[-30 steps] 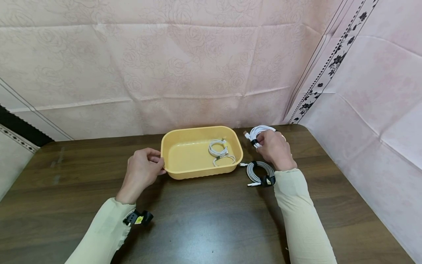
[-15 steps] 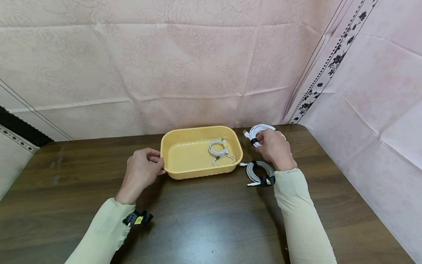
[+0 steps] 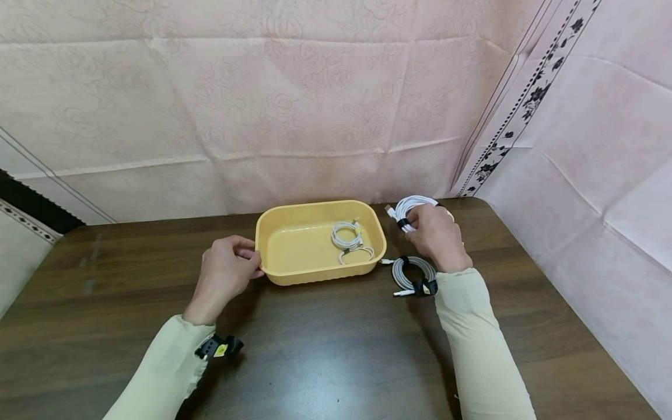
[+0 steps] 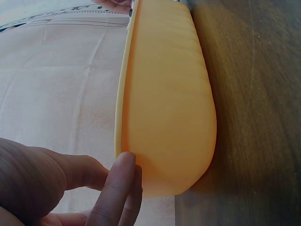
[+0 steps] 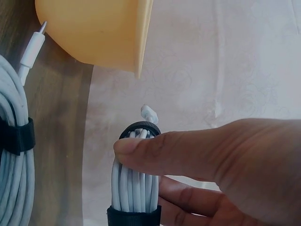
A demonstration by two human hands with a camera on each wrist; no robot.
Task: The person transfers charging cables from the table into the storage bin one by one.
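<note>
A yellow plastic tray (image 3: 294, 274) stands on the table with two small coiled white cables (image 3: 346, 235) in its right part. At its left end my left hand (image 3: 227, 274) pinches the rim; in the left wrist view the fingertips (image 4: 120, 169) lie against the outer wall. My right hand (image 3: 437, 234) holds a thick coiled white cable (image 3: 412, 207), bound with black straps, just right of the tray's far corner. In the right wrist view the thumb (image 5: 141, 153) presses the coil near one strap (image 5: 134, 216). The coil's right part is behind the hand.
A second strapped cable coil (image 3: 403, 274) lies on the brown wooden table (image 3: 315, 344) below the right hand, its plug close to the tray's right wall. Patterned pink cloth (image 3: 294, 116) rises behind the table, with more cloth (image 3: 619, 175) along the right side.
My right hand has shifted the thick cable coil slightly upward and left in the head view. The left hand, the tray and the other coils show no clear movement.
</note>
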